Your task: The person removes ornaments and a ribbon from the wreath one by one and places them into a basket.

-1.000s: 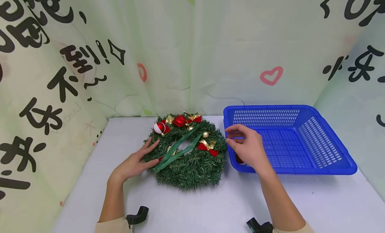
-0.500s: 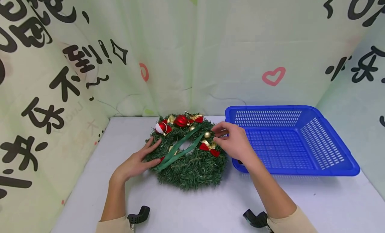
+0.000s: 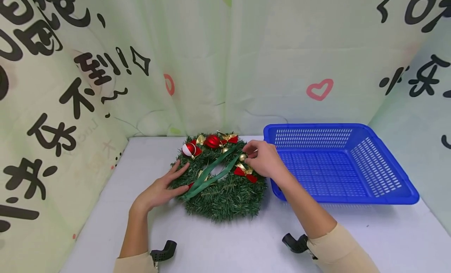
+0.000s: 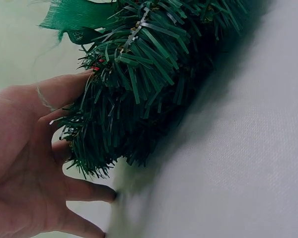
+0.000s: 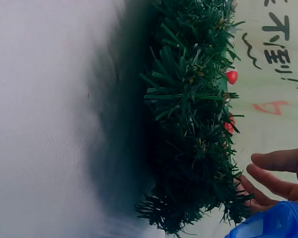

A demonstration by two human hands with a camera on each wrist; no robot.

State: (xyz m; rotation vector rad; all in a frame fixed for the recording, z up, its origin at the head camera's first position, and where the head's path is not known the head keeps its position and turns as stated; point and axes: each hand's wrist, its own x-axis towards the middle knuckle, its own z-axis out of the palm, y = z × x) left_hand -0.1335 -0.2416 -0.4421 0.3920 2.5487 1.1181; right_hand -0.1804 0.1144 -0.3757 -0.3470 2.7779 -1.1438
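A green Christmas wreath lies on the table, with a gold ball, red baubles, red-and-gold bows and a loop of green ribbon. My left hand rests on its left side, fingers spread; in the left wrist view the thumb touches the needles. Over the wreath's right side my right hand is bent close beside the gold ball. The right wrist view shows its fingers apart from the thumb, no held thing visible. Some fingertips are hidden behind the needles.
A blue plastic basket stands right of the wreath, its left rim partly behind my right hand and forearm. The white table ends at a printed curtain behind. Black camera mounts sit at both wrists.
My right hand has moved left from the basket's left rim onto the wreath's right side, beside the gold ball. The left hand has stayed on the wreath.
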